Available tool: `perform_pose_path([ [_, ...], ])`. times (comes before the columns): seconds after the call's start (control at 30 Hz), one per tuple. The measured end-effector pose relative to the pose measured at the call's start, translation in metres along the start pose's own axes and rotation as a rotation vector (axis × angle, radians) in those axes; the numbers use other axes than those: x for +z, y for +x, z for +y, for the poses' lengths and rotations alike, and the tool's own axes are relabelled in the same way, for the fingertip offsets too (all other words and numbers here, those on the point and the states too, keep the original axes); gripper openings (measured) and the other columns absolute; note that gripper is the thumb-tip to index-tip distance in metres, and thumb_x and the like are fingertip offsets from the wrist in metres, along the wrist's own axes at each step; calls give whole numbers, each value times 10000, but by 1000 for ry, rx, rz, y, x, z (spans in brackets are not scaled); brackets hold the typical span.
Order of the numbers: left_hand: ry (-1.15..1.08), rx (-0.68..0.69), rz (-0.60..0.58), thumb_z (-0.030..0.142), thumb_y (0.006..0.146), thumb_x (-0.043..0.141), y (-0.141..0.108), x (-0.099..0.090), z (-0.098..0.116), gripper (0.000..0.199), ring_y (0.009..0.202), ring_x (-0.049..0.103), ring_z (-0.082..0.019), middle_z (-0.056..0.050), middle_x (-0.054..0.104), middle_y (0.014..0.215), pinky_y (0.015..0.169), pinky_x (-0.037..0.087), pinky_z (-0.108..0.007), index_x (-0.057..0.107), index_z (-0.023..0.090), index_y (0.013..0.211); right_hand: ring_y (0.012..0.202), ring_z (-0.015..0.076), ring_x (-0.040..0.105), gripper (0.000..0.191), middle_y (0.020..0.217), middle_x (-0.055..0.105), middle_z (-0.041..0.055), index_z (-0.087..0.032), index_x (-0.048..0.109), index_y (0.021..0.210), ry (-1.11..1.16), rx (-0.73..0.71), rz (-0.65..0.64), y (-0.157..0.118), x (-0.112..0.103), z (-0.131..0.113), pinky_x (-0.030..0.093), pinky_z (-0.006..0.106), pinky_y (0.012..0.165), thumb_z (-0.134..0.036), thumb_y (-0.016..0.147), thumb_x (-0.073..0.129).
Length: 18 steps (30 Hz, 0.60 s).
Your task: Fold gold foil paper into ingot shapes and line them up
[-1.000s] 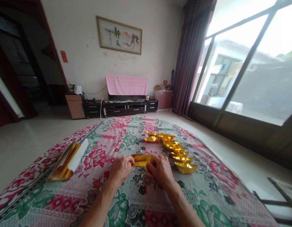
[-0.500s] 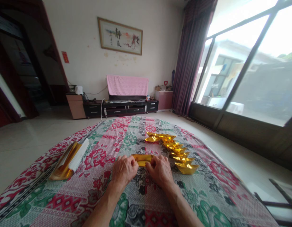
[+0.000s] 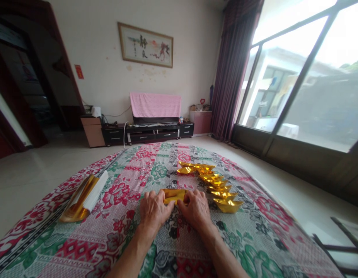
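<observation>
A sheet of gold foil paper (image 3: 174, 195), folded into a narrow band, lies between my two hands over the table. My left hand (image 3: 154, 208) grips its left end, with the thumb along the near edge. At the other end my right hand (image 3: 196, 207) pinches the paper, fingers curled and thumb pointing inward. Both ends of the paper are hidden under the fingers. Just right of my right hand, several folded gold paper ingots (image 3: 227, 204) stand in a row that runs back and to the left.
A loosely curled stack of gold and white paper sheets (image 3: 83, 199) lies on the left of the table. A flowered cloth (image 3: 121, 231) covers the round table. Beyond it stands a low TV cabinet (image 3: 152, 135) with a pink cloth (image 3: 155, 104). A dark-framed chair (image 3: 338, 247) is at the lower right.
My left thumb has stretched inward along the paper's near edge. The gold paper now looks flatter, with the open slit along it gone. The ingots and the stack have stayed put.
</observation>
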State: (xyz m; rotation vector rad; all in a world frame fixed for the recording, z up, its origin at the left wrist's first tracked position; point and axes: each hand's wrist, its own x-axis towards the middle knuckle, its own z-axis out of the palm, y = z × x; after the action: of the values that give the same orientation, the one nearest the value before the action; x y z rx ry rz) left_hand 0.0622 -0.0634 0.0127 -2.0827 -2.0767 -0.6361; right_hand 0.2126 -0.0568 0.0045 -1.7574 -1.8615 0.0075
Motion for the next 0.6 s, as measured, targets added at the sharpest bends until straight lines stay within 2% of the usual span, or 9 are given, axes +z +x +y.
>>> perform_pose_path([
  [0.27, -110, 40, -149, 426, 745, 504, 11, 2, -22, 223, 720, 506, -164, -17, 570, 701, 659, 323, -252, 606, 229, 724, 759, 182, 439, 209, 739, 524, 43, -202, 581, 657, 15, 8, -21, 1, -3, 0, 304, 288, 710, -400, 714, 546],
  [0.47, -256, 21, -298, 312, 734, 501, 20, -3, -35, 146, 601, 486, -108, 18, 566, 651, 557, 292, -201, 613, 221, 752, 756, 176, 436, 211, 739, 522, 33, -208, 583, 655, 21, -6, -26, 1, -2, 2, 299, 282, 709, -404, 719, 541],
  [0.6, -319, 64, -311, 249, 717, 480, 21, -5, -40, 141, 566, 473, -102, 26, 548, 630, 532, 282, -197, 611, 223, 765, 753, 173, 435, 217, 740, 522, 30, -210, 584, 658, 21, -15, -17, 1, 1, 4, 297, 279, 706, -413, 720, 541],
])
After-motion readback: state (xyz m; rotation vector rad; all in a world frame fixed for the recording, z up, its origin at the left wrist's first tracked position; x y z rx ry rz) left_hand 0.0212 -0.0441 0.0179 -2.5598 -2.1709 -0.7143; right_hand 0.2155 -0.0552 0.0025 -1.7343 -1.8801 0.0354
